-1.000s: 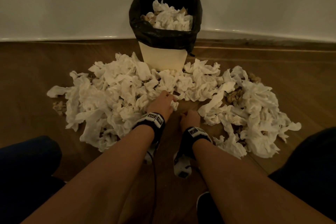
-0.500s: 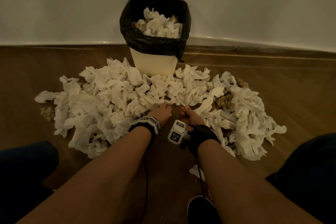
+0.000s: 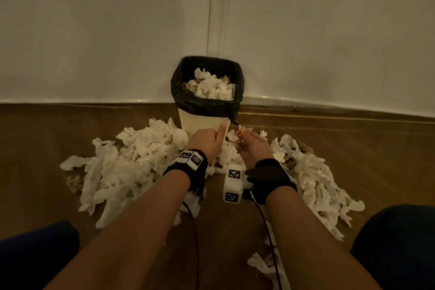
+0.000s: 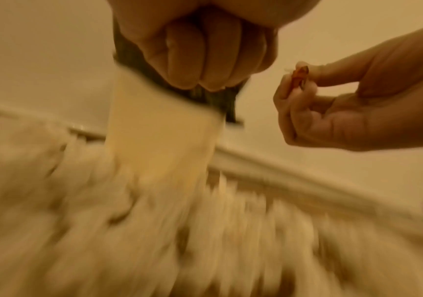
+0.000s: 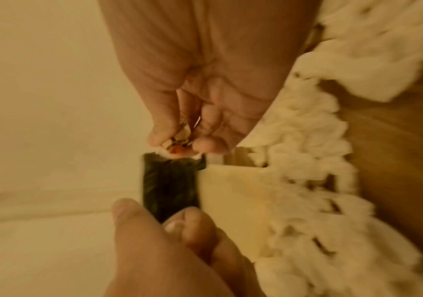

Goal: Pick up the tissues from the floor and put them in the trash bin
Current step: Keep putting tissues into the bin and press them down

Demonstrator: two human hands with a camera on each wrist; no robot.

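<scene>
Trash bin point(image 3: 202, 122) stands on the floor point(image 3: 353, 148) at the far edge, in the corner where the two walls point(image 3: 106, 30) meet. Cream body w/ black liner point(image 3: 188, 101) folded over the rim; crumpled tissues already heaped inside, up to about rim level.

Big pile of white tissues point(image 3: 131, 160) spread on the floor right in front of the bin & to both sides of it, touching its base. A few brownish scraps mixed in. One stray tissue point(image 3: 261, 263) lies apart, at the near edge by the right forearm.

Left hand point(image 3: 207, 141) is raised above the pile, just in front of the bin's lower wall: fingers point(image 4: 205, 60) curled tight into a fist, thumb up. Nothing visible in it, though the wrist view is blurred.

Right hand point(image 3: 251, 146) just beside it, not touching. Thumb & forefinger are pinched on a small scrap point(image 4: 299, 77), whitish w/ a reddish-brown bit; other fingers loosely curled. Scrap held level w/ the liner's lower edge.

Both wrists carry black straps w/ white marker blocks; cables trail back. Dark-clothed knees at both near corners.
</scene>
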